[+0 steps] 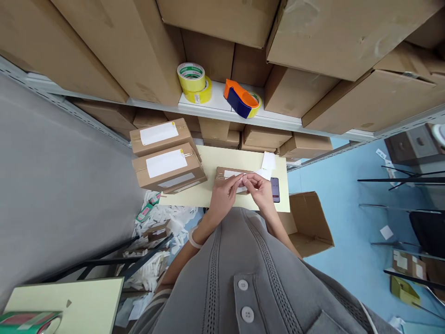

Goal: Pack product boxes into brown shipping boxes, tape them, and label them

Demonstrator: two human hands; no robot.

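Cream worktable (pixel 225 157), frame centre, supports a white-labelled cardboard carton (pixel 220 172), presumably light and stiff, best gripped by opposite sides; left hand (pixel 223 191) and right hand (pixel 259 189) overhead, fingertips drawn together, full closure and held item indiscernible.

A brown box (pixel 220 173) with a white label (pixel 232 174), down on the counter (pixel 215 157).
The box is plain brown cardboard, with straight sides, and it looks shut on top. It lies flat, closer to the front edge of the counter than to the back, and a good way in from both the left and right edges. Its back edge runs nearly in line with the counter's front edge. The label is on the top face. The left hand (pixel 223 192) and right hand (pixel 259 189) hide much of the box, and its right end is hard to see. A bit of white peeks out below the fingers.
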